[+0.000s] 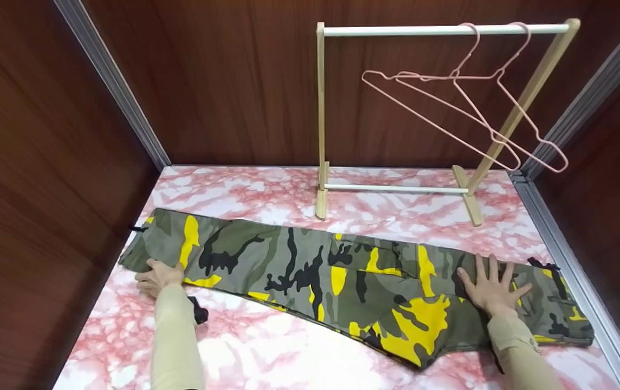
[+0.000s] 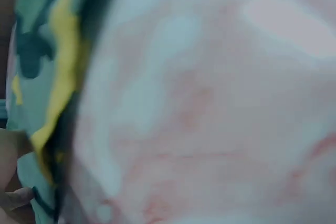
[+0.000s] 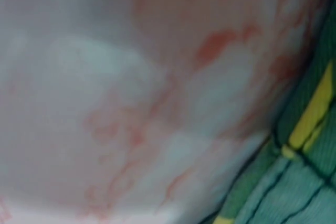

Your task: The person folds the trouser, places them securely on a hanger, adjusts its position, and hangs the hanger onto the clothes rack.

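Observation:
A pair of camouflage trousers (image 1: 299, 271) in grey, green, black and yellow lies folded lengthwise across the table, waist to the right and leg ends to the left. My left hand (image 1: 161, 276) pinches the near edge of the leg close to the hem; in the left wrist view the thumb and a finger (image 2: 18, 198) show at the fabric's edge. Fingers spread, my right hand (image 1: 493, 290) rests flat on the upper part near the waist. The right wrist view catches only a stitched corner of the trousers (image 3: 283, 192), with that hand out of sight.
Behind the trousers stands a wooden clothes rack (image 1: 321, 124) with white rods. Two pink hangers (image 1: 453, 76) hang at its right side. The pink-and-white marbled table (image 1: 245, 189) is bounded by dark wood panels (image 1: 223, 86) at the back and sides.

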`<state>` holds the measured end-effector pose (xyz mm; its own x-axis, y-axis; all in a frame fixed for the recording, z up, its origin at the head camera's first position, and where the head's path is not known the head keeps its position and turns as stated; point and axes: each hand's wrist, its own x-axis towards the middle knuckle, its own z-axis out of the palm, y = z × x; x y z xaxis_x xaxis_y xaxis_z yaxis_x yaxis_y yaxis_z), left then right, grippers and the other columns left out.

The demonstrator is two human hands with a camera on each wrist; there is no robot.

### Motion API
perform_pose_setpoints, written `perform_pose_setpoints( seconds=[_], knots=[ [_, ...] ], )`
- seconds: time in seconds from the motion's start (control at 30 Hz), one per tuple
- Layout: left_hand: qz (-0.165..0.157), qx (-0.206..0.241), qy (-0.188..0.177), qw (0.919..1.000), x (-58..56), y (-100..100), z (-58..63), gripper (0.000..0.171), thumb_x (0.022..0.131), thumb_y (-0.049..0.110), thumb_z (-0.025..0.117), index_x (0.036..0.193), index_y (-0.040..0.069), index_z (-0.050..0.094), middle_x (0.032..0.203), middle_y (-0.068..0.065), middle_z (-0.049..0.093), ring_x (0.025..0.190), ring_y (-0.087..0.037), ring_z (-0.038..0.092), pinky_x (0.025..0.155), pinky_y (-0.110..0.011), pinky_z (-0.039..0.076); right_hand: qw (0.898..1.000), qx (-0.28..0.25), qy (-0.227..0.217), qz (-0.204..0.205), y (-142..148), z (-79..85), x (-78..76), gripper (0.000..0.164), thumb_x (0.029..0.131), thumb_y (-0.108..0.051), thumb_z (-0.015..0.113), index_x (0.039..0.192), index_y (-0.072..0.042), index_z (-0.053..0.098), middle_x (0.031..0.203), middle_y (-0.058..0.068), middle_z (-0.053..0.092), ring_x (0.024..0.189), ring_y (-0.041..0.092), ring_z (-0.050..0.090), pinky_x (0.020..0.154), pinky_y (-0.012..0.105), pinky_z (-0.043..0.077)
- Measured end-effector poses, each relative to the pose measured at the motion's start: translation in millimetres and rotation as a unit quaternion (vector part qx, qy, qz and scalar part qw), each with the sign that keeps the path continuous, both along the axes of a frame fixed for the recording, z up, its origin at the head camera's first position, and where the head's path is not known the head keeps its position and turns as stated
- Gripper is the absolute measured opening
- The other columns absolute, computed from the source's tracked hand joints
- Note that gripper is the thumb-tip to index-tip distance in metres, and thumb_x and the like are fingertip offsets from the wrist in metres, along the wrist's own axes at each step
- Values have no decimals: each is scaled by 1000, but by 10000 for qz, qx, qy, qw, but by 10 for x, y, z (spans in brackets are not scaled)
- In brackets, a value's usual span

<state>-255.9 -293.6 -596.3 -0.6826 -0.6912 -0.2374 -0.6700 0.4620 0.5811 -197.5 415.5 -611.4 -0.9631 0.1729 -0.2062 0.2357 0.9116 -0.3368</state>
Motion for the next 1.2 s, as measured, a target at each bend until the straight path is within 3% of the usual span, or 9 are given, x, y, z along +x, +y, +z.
perform_pose_setpoints(
  seconds=[0.13,0.23,0.47,0.7,1.03,1.2],
  knots=[
    [447,714,245,9961,29,-80,96,62,94,15,58,148,-4,33,150,-42,22,136,-59,31,111,-63,37,10000,-2,9,22,-7,1,-6,93,98,-68,36,162,-10,1,165,30,-8,145,60,-22,98,83,-27],
    [610,954,218,9933,32,-124,150,64,92,12,57,150,0,34,150,-40,26,137,-57,33,110,-60,40,10000,9,-3,12,-3,12,-11,93,98,-70,34,162,-11,0,165,29,-9,146,60,-22,97,83,-28],
    [329,858,94,9957,41,-210,174,60,91,12,52,147,0,35,141,-38,47,127,-57,48,107,-61,41,10000,9,-46,-15,17,39,-4,93,98,-71,30,161,-11,-3,165,29,-12,144,60,-25,96,84,-27],
    [118,800,342,9961,105,-257,148,42,90,10,49,132,4,48,144,-38,40,132,-60,40,111,-63,35,10000,33,-44,-3,-6,20,3,93,98,-70,33,162,-11,-1,165,29,-9,145,60,-23,97,83,-28],
    [94,-76,1022,9947,52,-245,176,24,88,4,48,108,3,62,127,-32,58,116,-58,51,101,-62,42,10000,34,-85,1,3,12,-4,93,98,-70,32,162,-12,-2,165,28,-10,146,59,-24,97,83,-28],
    [40,-576,1722,9834,-34,-160,125,20,90,1,50,104,-1,64,118,-30,58,109,-57,53,100,-62,42,10000,-1,-87,-7,-1,23,5,93,98,-70,32,162,-12,-2,165,28,-10,146,58,-24,97,83,-28]
  ],
)
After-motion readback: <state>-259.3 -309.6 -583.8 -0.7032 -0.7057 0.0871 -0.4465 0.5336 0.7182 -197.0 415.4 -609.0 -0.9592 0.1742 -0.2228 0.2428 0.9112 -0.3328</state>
